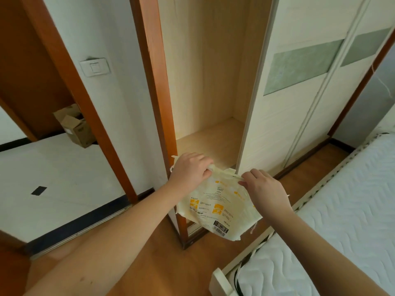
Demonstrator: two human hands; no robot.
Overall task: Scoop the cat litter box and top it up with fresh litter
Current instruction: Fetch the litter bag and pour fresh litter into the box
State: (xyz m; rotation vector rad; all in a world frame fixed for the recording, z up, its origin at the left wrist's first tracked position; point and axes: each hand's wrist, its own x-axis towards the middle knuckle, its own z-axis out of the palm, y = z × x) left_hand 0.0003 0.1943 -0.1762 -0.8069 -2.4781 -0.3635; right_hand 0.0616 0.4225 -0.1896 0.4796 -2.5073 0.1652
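wardrobe [205,82]: open bay, pale wood inside, bare shelf at the bottom
sliding doors [299,92]: white, frosted green panels, pushed to the right of the bay
light switch [95,67]: white, on wall left of wardrobe
cardboard box [74,124]: open flaps, on floor past the doorway
mattress [342,210]: white quilted, lower right
floor [160,263]: orange-brown wood
black tape patch [39,190]: on white floor, left

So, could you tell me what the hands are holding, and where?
Both hands, left and right, grip the top edge of a pale yellow bag.
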